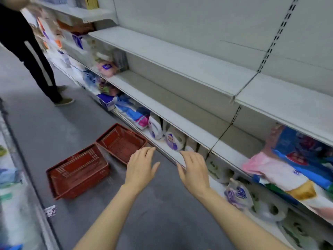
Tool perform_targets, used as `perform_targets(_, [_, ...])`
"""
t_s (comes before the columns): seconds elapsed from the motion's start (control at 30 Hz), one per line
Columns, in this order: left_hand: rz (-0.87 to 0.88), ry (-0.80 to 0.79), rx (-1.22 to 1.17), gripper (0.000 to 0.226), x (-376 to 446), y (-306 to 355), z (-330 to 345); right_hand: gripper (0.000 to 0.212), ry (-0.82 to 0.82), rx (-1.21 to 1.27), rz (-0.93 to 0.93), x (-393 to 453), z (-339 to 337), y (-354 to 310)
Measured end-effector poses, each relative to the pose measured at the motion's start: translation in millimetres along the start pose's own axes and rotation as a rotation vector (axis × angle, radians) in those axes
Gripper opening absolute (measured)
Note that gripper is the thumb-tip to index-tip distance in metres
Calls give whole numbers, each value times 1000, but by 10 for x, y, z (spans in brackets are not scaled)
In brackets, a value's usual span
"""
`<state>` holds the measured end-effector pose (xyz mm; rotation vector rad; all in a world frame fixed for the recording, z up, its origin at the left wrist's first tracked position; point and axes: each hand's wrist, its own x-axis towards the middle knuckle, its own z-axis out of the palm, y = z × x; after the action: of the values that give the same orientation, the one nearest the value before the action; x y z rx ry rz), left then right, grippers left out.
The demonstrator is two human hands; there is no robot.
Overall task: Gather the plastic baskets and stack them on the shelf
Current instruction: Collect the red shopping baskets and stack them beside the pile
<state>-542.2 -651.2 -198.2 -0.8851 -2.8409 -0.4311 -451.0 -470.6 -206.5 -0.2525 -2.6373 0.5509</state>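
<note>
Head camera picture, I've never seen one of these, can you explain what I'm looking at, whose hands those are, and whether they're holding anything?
There is only one picture, taken by a camera worn on a person's head and looking forward and down, so the two bare arms reaching up from the bottom belong to the wearer. No machine is involved. The left hand and right hand are both open, fingers spread, and hold nothing. On the grey floor sit red plastic baskets: a near stack that seems to hold more than one, and a single basket just beyond it. To the right run grey shop shelves; the upper ones here are bare, the lowest holds packaged paper goods. Another person stands at the far left.
</note>
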Motion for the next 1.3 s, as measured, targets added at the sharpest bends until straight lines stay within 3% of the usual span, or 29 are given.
perform_targets(0.23, [-152,-69,62,55,122,-1056,149,37,-187,-23,-35,544,972,-436])
perform_targets(0.67, [-266,-219,95,56,1180,-2891,798,47,-328,-129,-1,1760,2685,-734])
perform_targets(1.1, [-171,-437,148,59,1985,-4783,1735,51,-445,-195,270,2238,4488,-937])
perform_targets(1.3, [-93,-553,133,59,2344,-5799,2527,41,-385,-319,399,2298,5439,-1018])
